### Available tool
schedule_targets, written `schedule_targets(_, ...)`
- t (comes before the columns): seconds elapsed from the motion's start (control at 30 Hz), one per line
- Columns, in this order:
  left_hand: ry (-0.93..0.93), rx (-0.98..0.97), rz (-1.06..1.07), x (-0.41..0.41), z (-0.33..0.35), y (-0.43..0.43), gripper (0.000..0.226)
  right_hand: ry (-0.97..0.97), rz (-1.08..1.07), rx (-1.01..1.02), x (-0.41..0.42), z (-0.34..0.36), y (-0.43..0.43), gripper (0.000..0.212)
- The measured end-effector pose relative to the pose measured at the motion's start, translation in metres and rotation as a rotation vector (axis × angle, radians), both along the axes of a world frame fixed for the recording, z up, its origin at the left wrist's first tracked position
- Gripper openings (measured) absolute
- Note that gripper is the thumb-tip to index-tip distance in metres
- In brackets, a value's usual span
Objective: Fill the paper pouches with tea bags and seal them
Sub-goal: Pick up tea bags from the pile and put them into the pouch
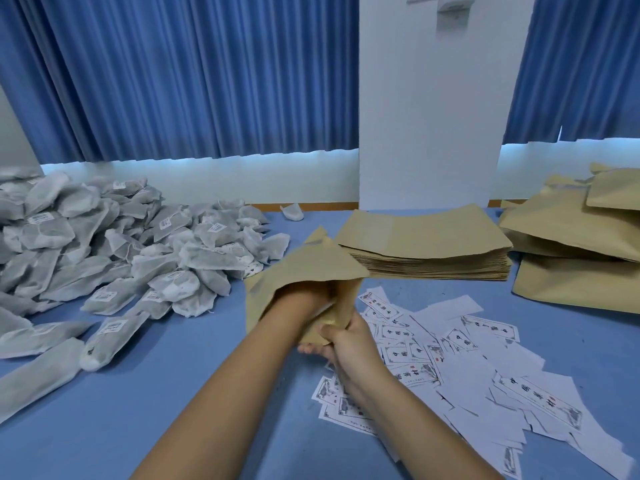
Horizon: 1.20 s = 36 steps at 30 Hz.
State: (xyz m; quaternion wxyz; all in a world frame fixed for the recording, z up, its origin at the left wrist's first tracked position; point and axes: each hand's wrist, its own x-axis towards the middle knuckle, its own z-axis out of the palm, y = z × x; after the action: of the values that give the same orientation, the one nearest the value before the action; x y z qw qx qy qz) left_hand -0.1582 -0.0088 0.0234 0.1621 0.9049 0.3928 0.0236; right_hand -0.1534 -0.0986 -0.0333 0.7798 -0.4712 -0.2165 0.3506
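Pouch (304, 271) mouth pinched in my right hand (343, 344) to hold it open; left hand's buried inside, can't tell what those fingers are doing.

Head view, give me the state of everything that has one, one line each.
Held pouch: open-mouthed, held up, left hand hidden inside.
Right hand: grips Held pouch's mouth edge.
Tea bags: loose heap, left.
Pouch stack: flat, neatly stacked.
Right pouches: piled; seal unclear.
Labels: scattered, some printed side up.
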Motion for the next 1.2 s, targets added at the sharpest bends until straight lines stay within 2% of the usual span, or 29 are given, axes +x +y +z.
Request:
schedule_targets(0.03,0.017,0.043,-0.059,0.001,0.001,-0.007,0.042,0.067,-0.030,0.029,0.005,0.000,0.001,0.036)
schedule_targets(0.1,-0.144,0.114,-0.262,-0.009,0.003,-0.024,0.035,0.148,-0.076,0.067,0.017,-0.001,-0.001,0.034)
schedule_targets(0.17,-0.586,0.314,-0.650,-0.031,0.004,-0.033,0.027,0.154,-0.096,0.088,0.028,-0.001,-0.005,0.026)
schedule_targets(0.23,-1.000,0.605,-0.856,-0.048,0.000,-0.021,0.025,0.132,-0.076,0.122,0.034,-0.002,-0.006,0.026)
schedule_targets(0.27,-1.172,0.657,-0.786,-0.054,0.000,-0.010,0.024,0.125,-0.070,0.131,0.035,-0.003,-0.006,0.028)
schedule_targets(0.33,-1.331,0.570,-0.409,-0.060,0.002,0.025,0.025,0.117,-0.071,0.120,0.035,-0.004,-0.005,0.027)
schedule_targets(0.37,-1.265,0.511,-0.163,-0.062,0.002,0.050,0.027,0.115,-0.073,0.110,0.035,-0.004,-0.005,0.026)
schedule_targets(0.4,-1.063,0.482,0.051,-0.064,-0.001,0.076,0.033,0.116,-0.074,0.102,0.036,-0.005,-0.004,0.026)
schedule_targets(0.43,-0.763,0.453,0.202,-0.069,-0.007,0.104,0.044,0.124,-0.077,0.099,0.036,-0.005,-0.003,0.026)
schedule_targets(0.47,-0.466,0.393,0.293,-0.075,-0.016,0.129,0.055,0.135,-0.082,0.099,0.036,-0.006,-0.003,0.026)
schedule_targets(0.5,-0.243,0.312,0.338,-0.081,-0.026,0.149,0.061,0.145,-0.087,0.101,0.036,-0.007,-0.003,0.025)
schedule_targets(0.57,-0.031,0.234,0.352,-0.091,-0.048,0.168,0.060,0.155,-0.098,0.106,0.037,-0.007,-0.001,0.025)
schedule_targets(0.77,-0.092,0.415,0.378,-0.083,-0.064,0.151,0.034,0.157,-0.113,0.097,0.039,-0.007,-0.001,0.026)
schedule_targets(0.97,0.181,0.501,0.405,-0.070,-0.047,0.118,0.023,0.153,-0.127,0.083,0.039,-0.006,-0.001,0.024)
schedule_targets(1.03,0.213,0.550,0.468,-0.068,-0.048,0.111,0.029,0.124,-0.126,0.073,0.038,-0.007,-0.002,0.023)
schedule_targets(1.1,0.150,0.644,0.509,-0.067,-0.047,0.112,0.046,0.079,-0.124,0.053,0.037,-0.008,-0.004,0.020)
schedule_targets(1.2,0.108,0.686,0.320,-0.063,-0.057,0.129,0.072,-0.029,-0.120,0.069,0.036,-0.005,-0.007,0.012)
